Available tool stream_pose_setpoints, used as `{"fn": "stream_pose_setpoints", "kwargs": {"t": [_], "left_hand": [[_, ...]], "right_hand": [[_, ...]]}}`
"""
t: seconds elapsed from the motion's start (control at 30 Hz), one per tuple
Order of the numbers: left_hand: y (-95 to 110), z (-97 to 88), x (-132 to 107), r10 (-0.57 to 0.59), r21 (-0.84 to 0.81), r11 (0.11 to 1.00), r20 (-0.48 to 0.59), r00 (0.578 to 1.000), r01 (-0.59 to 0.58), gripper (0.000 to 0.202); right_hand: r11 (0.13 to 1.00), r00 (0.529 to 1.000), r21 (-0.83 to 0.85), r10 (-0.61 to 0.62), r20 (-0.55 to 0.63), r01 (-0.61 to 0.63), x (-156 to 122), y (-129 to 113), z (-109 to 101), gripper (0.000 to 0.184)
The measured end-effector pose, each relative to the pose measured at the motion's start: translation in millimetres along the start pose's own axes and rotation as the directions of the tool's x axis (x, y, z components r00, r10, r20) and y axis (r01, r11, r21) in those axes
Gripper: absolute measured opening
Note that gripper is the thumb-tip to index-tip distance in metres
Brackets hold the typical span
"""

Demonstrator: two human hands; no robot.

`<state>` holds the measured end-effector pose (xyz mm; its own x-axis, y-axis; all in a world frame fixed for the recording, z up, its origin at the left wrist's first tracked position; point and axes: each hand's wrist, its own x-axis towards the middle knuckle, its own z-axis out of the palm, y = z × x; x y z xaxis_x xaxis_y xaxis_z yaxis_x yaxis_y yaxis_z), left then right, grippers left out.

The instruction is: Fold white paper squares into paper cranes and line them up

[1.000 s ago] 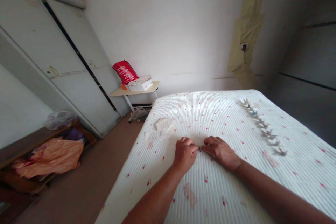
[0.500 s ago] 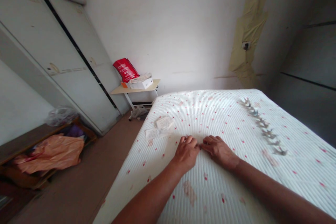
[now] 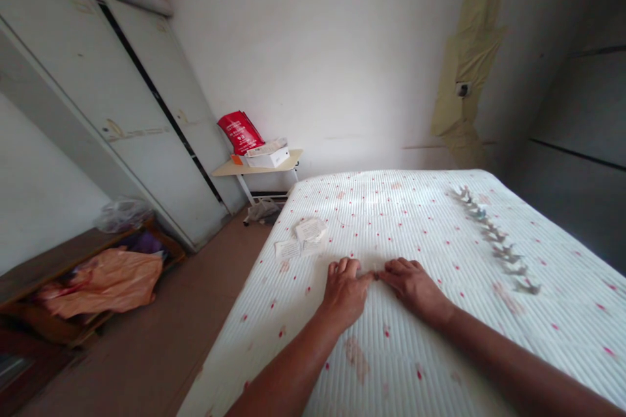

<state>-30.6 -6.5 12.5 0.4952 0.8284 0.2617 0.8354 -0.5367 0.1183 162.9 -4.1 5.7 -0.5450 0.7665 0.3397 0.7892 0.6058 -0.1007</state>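
My left hand (image 3: 345, 293) and my right hand (image 3: 413, 290) rest low over the middle of the bed, fingers bent, their tips almost meeting. Pinched between both sets of fingertips is a tiny pale piece (image 3: 375, 270) that looks like paper; the fingers cover most of it. Just beyond my left hand lie several cut paper pieces (image 3: 310, 231) with printed text, partly overlapping. Off to the right of my right hand, a row of small folded paper figures (image 3: 506, 253), shaped like cranes, runs away from me along the bed.
The bed (image 3: 391, 365) has a white ribbed cover with red dots. Past its far left corner stands a small table (image 3: 227, 169) bearing a red bag (image 3: 239, 132) and a white box (image 3: 268, 157). A wardrobe (image 3: 147, 124) and a low shelf with an orange plastic bag (image 3: 107, 283) are at left.
The whole view has shifted slightly to the right and down. My fingertips have drawn a little apart, showing more of the small piece between them. The paper figures and printed pieces stay put.
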Motion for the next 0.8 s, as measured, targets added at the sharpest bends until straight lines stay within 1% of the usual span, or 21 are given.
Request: {"fn": "stream_pose_setpoints", "kwargs": {"t": [0.07,0.17,0.27,0.37,0.5,0.63,0.8], "left_hand": [[0.8,-1.5,-0.3,-0.005,-0.004,1.0,-0.005,1.0,0.005,0.033],[0.9,-2.5,0.3,-0.002,-0.004,1.0,-0.02,1.0,0.002,0.031],[0.9,-2.5,1.9,0.011,0.012,1.0,-0.032,0.999,-0.01,0.026],[2.7,-2.2,2.9,0.03,0.048,0.998,-0.04,0.999,-0.028,0.027],[6.8,-0.5,3.3,0.062,0.1,0.993,-0.05,0.997,-0.057,0.028],[7.8,1.9,2.8,0.075,0.13,0.989,-0.061,0.995,-0.066,0.026],[5.2,5.5,1.2,0.074,0.139,0.988,-0.058,0.996,-0.066,0.027]], "right_hand": [[0.996,0.999,0.092,0.015,-0.036,-0.012,-1.9,6.7,4.1,0.036],[0.976,0.997,0.217,0.028,-0.075,-0.011,-1.8,13.8,9.7,0.041],[0.968,0.996,0.253,0.02,-0.083,0.002,0.8,14.7,12.5,0.045],[0.967,0.997,0.255,0.041,-0.06,-0.024,3.1,12.5,12.1,0.049],[0.942,0.996,0.328,0.083,-0.035,-0.067,6.4,11.7,10.2,0.046],[0.894,0.993,0.443,0.104,-0.063,-0.065,11.3,13.1,11.7,0.041],[0.872,0.991,0.48,0.129,-0.047,-0.091,14.8,12.2,14.6,0.042]]}}
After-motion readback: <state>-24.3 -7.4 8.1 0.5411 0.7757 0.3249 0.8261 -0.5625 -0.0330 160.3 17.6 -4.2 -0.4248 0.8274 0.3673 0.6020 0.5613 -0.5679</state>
